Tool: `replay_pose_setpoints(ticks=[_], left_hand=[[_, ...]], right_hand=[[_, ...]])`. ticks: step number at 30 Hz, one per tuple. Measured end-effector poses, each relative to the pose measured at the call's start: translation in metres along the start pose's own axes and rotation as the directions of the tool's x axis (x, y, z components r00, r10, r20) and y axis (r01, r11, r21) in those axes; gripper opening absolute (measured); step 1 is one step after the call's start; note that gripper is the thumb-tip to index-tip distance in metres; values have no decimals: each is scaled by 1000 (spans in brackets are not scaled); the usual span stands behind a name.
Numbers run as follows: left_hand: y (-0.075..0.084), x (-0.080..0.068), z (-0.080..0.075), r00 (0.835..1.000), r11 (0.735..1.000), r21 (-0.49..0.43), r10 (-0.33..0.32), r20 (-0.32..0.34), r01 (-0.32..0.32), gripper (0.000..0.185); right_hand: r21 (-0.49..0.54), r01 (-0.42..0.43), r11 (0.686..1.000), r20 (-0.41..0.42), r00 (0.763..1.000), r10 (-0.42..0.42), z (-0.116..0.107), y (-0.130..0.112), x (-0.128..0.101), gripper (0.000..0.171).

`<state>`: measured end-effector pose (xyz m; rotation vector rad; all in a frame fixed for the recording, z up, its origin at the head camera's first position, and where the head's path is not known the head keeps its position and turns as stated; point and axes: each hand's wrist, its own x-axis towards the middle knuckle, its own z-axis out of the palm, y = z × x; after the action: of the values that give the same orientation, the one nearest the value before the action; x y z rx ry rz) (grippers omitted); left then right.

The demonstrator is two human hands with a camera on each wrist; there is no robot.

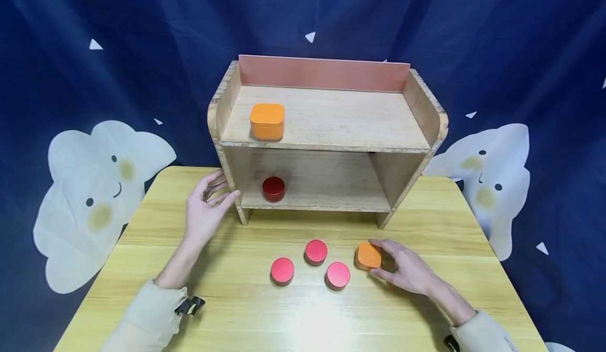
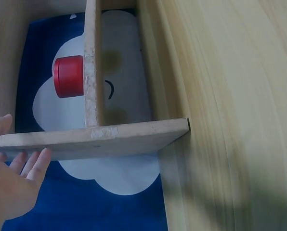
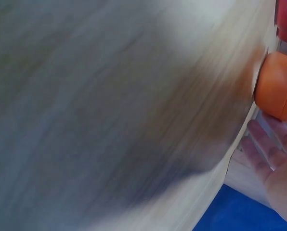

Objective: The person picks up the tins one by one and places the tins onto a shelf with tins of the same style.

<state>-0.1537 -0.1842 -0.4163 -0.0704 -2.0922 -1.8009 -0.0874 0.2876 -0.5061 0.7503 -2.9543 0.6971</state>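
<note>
L hand [image 1: 206,208] far left, fingers loose and apart, resting by shelf [image 1: 326,141] left leg, holding nothing. Red tin [image 1: 273,189] on lower board, orange tin [image 1: 267,121] up top. Three red tins [image 1: 311,265] near centre of table [image 1: 142,247]. Orange box [image 1: 369,256] right of them, on table. R hand [image 1: 407,270] fingers curled round its sides. Looks light, stiff, smooth, maybe slippy; grip opposite flat sides, low.

Three red round tins [image 1: 315,252] clustered near table's [image 1: 142,247] front middle. Orange tin [image 1: 267,121] on upper shelf [image 1: 341,118], left end. Dark red tin [image 1: 273,189] on lower shelf, left. Cloud-printed blue cloth [image 1: 94,183] behind.
</note>
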Motion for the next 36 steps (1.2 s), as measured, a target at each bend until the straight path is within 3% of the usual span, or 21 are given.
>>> replay_pose_setpoints(ticks=[10,22,36], left_hand=[[-5,5,6,996,999,-11,29,-87,-30,49],[-6,11,8,994,1000,2,-3,-108,4,43],[-5,13,8,993,1000,3,12,-114,-12,37]], right_hand=[[32,0,999,-2,1000,0,3,2,2,64],[59,21,998,-20,1000,-20,5,0,4,62],[97,28,995,-30,999,-25,6,-1,5,62]])
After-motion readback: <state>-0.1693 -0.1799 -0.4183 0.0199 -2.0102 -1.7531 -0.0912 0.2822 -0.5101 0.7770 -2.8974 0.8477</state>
